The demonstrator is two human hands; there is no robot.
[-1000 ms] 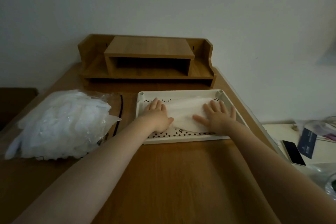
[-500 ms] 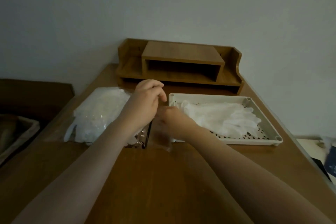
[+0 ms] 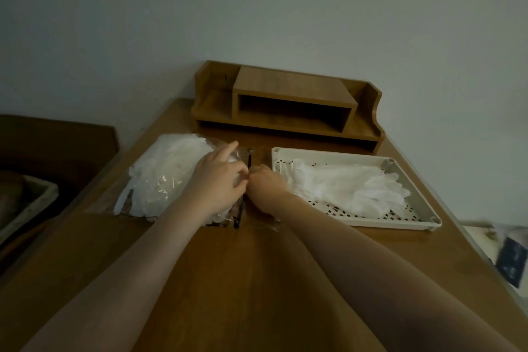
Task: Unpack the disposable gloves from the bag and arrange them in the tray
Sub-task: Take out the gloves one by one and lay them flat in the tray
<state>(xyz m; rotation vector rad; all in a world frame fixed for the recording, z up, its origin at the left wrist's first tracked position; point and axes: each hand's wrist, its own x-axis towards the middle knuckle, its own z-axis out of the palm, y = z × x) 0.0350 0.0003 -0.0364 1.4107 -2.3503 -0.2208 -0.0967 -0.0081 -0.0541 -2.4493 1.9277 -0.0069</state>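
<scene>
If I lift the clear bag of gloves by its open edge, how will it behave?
The bag is thin film bulging over loose gloves, so it will likely sag and spill gloves. It looks light for its bulk. The left hand and right hand meet at its opening; the glossy film may slip.

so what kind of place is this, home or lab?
Likely a home desk or bedroom corner, not a lab: a wooden desk against a plain wall, a small wooden desktop organizer shelf on it, and what looks like a bed headboard beside it.

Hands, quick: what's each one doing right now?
Left hand: rests on the bag of gloves, fingers pinching at its open end.
Right hand: curled at the bag's mouth; what it holds cannot be told.
</scene>
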